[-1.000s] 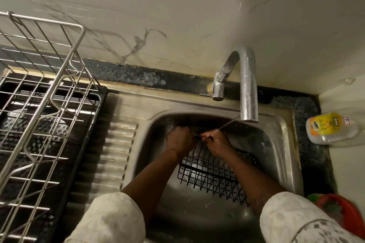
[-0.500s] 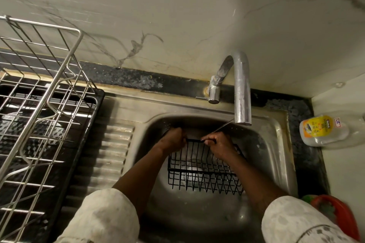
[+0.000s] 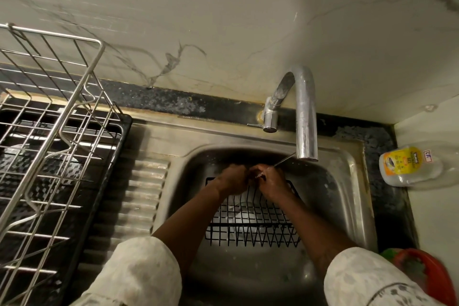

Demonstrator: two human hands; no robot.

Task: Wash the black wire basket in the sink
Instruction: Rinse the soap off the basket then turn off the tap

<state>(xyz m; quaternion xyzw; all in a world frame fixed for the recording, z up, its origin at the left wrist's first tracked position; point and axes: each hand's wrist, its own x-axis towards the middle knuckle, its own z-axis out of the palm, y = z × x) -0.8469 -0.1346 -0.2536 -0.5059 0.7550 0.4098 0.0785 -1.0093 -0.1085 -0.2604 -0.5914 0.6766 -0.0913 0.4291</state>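
Observation:
The black wire basket (image 3: 250, 223) sits in the steel sink (image 3: 347, 196), below the faucet. My left hand (image 3: 232, 180) and my right hand (image 3: 272, 181) meet at the middle of its far rim, fingers curled over the wire. A thin stream of water slants from the chrome faucet (image 3: 304, 112) down onto my right hand. Blur hides the fingertips, so the exact grip is unclear.
A steel dish rack (image 3: 54, 146) on a black tray fills the left side beside the ribbed drainboard (image 3: 144, 196). A dish soap bottle (image 3: 409, 165) lies on the counter at right. A red and green object (image 3: 427, 273) sits at the lower right corner.
The basket has turned from slanted to square with its front side toward me. My hands spread apart along the far rim, then came back together at its middle.

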